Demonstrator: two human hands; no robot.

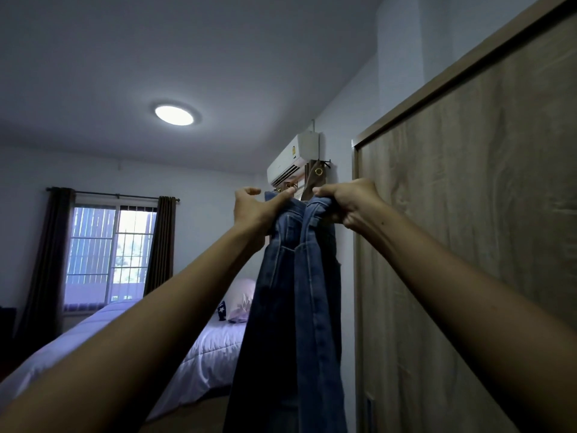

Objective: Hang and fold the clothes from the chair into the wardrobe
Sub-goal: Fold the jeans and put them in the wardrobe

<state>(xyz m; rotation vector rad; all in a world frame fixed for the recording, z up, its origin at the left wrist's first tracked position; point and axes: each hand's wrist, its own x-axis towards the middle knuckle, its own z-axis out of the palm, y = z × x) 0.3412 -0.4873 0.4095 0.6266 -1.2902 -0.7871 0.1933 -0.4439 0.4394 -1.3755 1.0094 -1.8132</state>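
1. Head view: both bare arms reach up and forward, holding a pair of blue jeans [299, 292] high in the middle of the scene.
2. The right hand [346, 204] is clenched round the bunched top edge of the jeans, fingers curled tight over the denim.
3. The left hand [253, 209] grips the other side of that top edge, thumb laid along the cloth and fingers curled above it.
4. The jeans hang straight down between the forearms, their legs running out of the bottom of the frame.
5. The wardrobe [468, 260], with a wood-grain door, stands just right of the jeans and fills the right side.
6. Far behind the hands, an air conditioner [295, 159] is mounted on the wall.
7. On the left are a bed [203, 354] with a pale pillow [240, 296], a window [109, 254] with dark curtains [162, 242], and a lit round ceiling lamp [174, 115].
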